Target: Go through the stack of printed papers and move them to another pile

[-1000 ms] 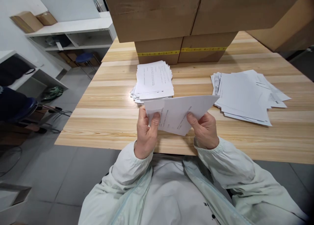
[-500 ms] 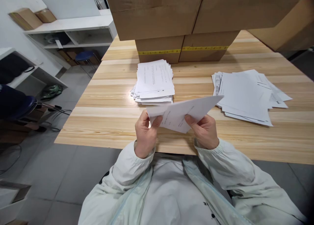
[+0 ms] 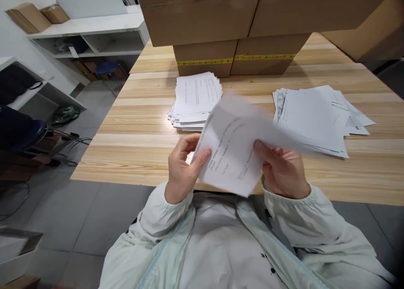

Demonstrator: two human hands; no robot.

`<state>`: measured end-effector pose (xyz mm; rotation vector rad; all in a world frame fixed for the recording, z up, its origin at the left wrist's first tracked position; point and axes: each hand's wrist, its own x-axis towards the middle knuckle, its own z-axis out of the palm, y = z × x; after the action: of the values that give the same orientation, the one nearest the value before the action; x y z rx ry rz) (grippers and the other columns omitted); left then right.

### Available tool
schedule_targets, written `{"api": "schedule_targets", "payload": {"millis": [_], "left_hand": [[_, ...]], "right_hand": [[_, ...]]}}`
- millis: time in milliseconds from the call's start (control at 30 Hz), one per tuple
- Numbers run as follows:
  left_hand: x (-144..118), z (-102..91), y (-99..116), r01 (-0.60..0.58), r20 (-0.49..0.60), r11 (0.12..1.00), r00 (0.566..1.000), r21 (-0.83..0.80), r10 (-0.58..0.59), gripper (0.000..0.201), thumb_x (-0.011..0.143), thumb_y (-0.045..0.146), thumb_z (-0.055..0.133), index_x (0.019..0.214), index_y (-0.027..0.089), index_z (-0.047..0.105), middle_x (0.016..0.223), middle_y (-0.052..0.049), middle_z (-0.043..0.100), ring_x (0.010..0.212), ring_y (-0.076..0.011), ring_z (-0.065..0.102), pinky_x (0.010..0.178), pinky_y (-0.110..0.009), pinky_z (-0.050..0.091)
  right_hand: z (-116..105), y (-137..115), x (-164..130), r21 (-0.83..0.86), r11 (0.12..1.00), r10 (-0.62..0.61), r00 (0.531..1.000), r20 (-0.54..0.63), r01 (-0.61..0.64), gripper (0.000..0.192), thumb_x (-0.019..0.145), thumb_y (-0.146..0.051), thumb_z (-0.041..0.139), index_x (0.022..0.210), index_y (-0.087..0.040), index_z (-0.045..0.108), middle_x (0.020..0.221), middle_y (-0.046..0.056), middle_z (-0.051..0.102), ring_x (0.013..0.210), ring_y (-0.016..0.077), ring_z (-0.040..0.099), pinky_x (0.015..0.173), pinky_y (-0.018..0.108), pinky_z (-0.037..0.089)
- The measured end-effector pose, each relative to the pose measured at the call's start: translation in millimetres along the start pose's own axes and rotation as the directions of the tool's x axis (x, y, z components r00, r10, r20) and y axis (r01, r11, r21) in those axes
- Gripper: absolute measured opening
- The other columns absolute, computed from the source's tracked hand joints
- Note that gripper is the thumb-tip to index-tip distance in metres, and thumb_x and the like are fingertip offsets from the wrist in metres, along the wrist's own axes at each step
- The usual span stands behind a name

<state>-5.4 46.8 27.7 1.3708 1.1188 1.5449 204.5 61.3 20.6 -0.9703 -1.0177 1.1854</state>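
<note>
Printed sheets of paper are held between my two hands above the table's near edge, tilted and partly blurred along the far and right sides. My left hand pinches their left edge, thumb on top. My right hand grips them at the right, thumb pressed on the printed face; its other fingers are curled and partly hidden. How many sheets are held I cannot tell. Beyond my left hand lies a thick stack of printed paper. A looser, fanned pile of paper lies beyond my right hand.
Cardboard boxes with yellow tape are stacked at the back of the wooden table. Another large carton stands at the far right. To the left are white shelves, a blue stool and cables on the floor.
The sheets have turned so their printed face shows more, and a blurred part now stretches toward the right pile. My right hand has moved right, my left slightly left.
</note>
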Motion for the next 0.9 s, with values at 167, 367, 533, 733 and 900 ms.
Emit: {"api": "schedule_targets", "payload": {"millis": [167,367,533,733,900], "left_hand": [[-1.6,-16.6,-11.3,0.431,0.187,0.9,0.88,0.066,-0.436,0.037,0.079,0.05,0.079,0.077,0.016,0.065,0.07,-0.001,0.063,0.063,-0.0133,0.056,0.057,-0.025,0.043],[14.9,-48.2,-4.3,0.516,0.336,0.837,0.767,0.183,-0.547,0.037,0.073,0.047,0.083,0.071,0.016,0.063,0.063,0.001,0.059,0.056,-0.0122,0.052,0.05,-0.023,0.039],[44.2,-60.2,14.2,0.413,0.376,0.838,0.757,0.357,-0.534,0.032,0.072,0.038,0.084,0.062,0.016,0.063,0.056,0.002,0.056,0.05,-0.0095,0.048,0.044,-0.02,0.032],[37.4,-46.7,4.9,0.364,0.018,0.925,0.931,-0.108,-0.364,0.045,0.063,0.041,0.091,0.097,0.02,0.07,0.079,-0.004,0.075,0.071,-0.0185,0.07,0.063,-0.028,0.056],[-9.2,-20.7,-21.4,0.469,0.02,0.874,0.882,-0.128,-0.47,0.04,0.076,0.045,0.083,0.101,0.017,0.071,0.083,-0.005,0.076,0.069,-0.017,0.068,0.065,-0.029,0.056]], "right_hand": [[6.4,16.5,-4.0,0.074,0.96,0.269,0.963,0.006,-0.269,0.042,0.07,-0.046,0.087,0.102,-0.022,0.075,0.103,0.008,0.081,0.087,0.0245,0.077,0.073,0.036,0.064],[-17.1,6.4,16.5,0.068,0.952,0.3,0.954,-0.021,-0.298,0.046,0.064,-0.043,0.091,0.103,-0.022,0.076,0.094,0.004,0.081,0.072,0.0176,0.074,0.06,0.026,0.059],[-27.3,-1.8,23.2,-0.186,0.918,0.387,0.892,0.234,-0.35,0.038,0.066,-0.041,0.091,0.095,-0.019,0.08,0.077,0.004,0.079,0.06,0.0176,0.071,0.05,0.026,0.056],[-14.4,27.0,-9.0,-0.128,0.99,0.058,0.997,-0.051,-0.064,0.025,0.075,-0.04,0.085,0.089,-0.021,0.08,0.083,0.003,0.08,0.064,0.0187,0.072,0.057,0.031,0.06],[-36.2,37.0,-28.8,-0.143,0.983,0.088,0.983,-0.163,-0.112,0.026,0.075,-0.039,0.085,0.093,-0.022,0.078,0.082,0.004,0.08,0.064,0.0194,0.073,0.058,0.031,0.06]]}}
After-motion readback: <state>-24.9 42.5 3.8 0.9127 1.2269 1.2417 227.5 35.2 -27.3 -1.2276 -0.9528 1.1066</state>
